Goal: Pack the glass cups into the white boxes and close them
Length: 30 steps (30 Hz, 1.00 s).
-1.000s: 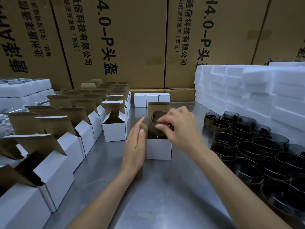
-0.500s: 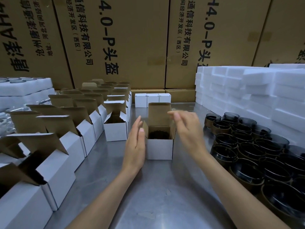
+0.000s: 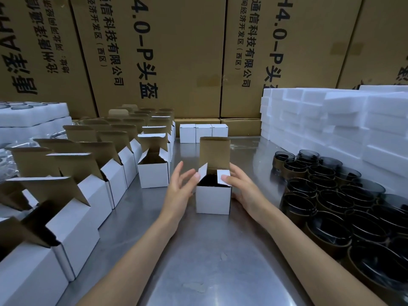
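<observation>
The steel table point(image 3: 198, 261) carries open boxes at left and dark glass cups point(image 3: 326, 188) massed at right, within reach. The white box point(image 3: 213, 200) is centred, a cup seated inside, lid upright. Side flaps are folded inward by the left hand point(image 3: 178, 191), fingers spread, and right hand point(image 3: 242, 186), thumb pressing.
</observation>
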Tool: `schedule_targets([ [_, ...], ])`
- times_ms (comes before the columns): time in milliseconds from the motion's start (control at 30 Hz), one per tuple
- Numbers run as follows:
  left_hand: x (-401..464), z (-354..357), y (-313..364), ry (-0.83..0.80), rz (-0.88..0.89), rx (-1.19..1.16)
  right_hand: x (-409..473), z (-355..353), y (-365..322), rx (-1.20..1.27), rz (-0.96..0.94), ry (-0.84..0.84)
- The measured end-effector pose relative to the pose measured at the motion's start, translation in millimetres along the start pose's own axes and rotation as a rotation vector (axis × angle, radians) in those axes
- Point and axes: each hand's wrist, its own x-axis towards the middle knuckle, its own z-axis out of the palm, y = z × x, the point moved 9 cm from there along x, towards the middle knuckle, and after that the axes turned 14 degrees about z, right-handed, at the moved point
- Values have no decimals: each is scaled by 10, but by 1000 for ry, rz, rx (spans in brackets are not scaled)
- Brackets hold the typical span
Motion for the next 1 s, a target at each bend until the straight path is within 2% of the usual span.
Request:
schedule_targets([
  [200, 28, 87, 20, -108, 0, -49, 6, -7, -5, 8, 5, 62],
  [400, 0, 70, 37, -91, -11, -43, -53, -3, 28, 34, 33, 66],
  [500, -25, 98, 76, -137, 44, -50, -94, 10, 21, 50, 30, 56],
  [600, -42, 130, 144, -192, 180, 133, -132, 51, -7, -1, -5, 60],
  [667, -39, 112, 154, -166, 209, 216, -145, 78, -21, -35, -31, 62],
  [800, -13, 83, 181, -119, 235, 185, -145, 65, -20, -43, -40, 83],
  [1000, -21, 113, 121, -175, 189, 145, -126, 68, -39, -38, -64, 74],
])
